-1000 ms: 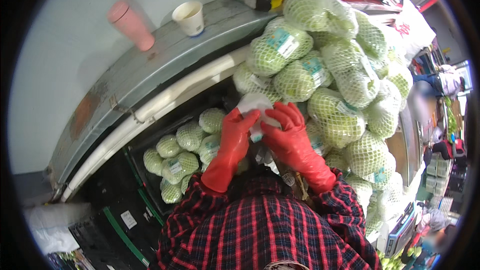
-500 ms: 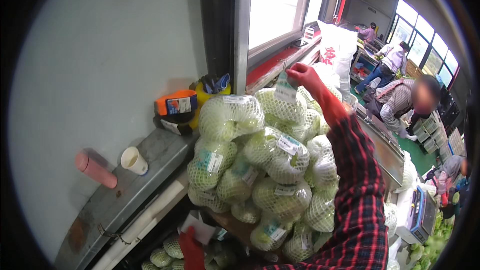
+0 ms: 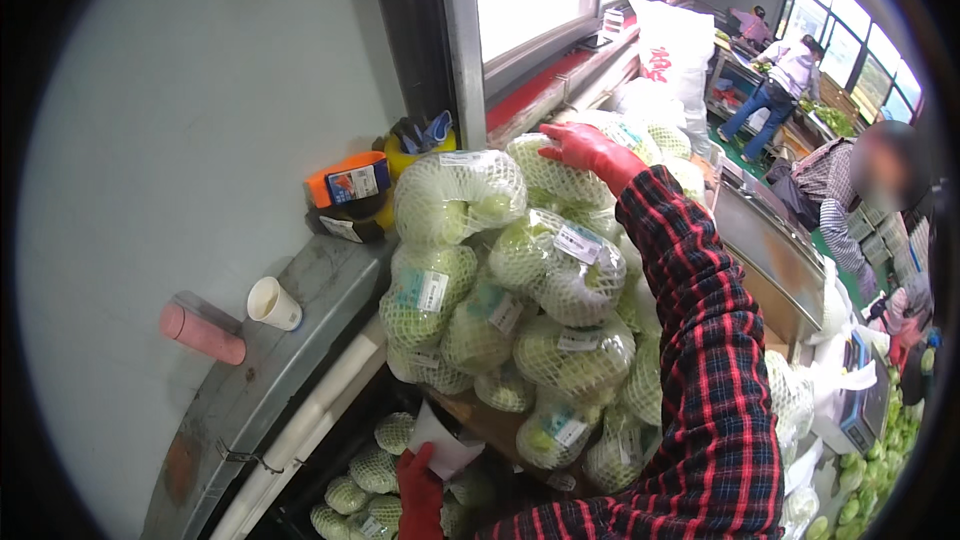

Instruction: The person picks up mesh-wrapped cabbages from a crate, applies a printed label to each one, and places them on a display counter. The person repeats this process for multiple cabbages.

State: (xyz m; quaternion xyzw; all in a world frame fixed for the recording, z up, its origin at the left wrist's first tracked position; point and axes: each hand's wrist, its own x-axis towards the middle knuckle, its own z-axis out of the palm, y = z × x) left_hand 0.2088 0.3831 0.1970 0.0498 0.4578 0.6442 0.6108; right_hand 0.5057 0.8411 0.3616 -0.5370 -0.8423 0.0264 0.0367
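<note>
Pale green vegetables in white foam netting and clear film are piled in front of me, many with printed labels. My right hand (image 3: 590, 152), in a red glove, lies with fingers stretched over a wrapped bundle (image 3: 560, 180) at the top of the pile. Whatever is under its palm is hidden. Low in the view, my left hand (image 3: 420, 488), also red-gloved, pinches a folded white sheet of paper (image 3: 442, 443). Next to the right hand sits a bundle (image 3: 458, 198) with a label on its upper side.
On the grey ledge at left stand a pink bottle (image 3: 203, 333), a paper cup (image 3: 273, 304) and an orange tape dispenser (image 3: 348, 182). More netted vegetables (image 3: 375, 470) lie below the pile. A scale (image 3: 850, 405) and a white sack (image 3: 672, 55) are at right; several co-workers are beyond.
My right hand has come down from holding a label in the air onto the bundle, its fingers now spread. My left hand has shifted slightly right with the paper.
</note>
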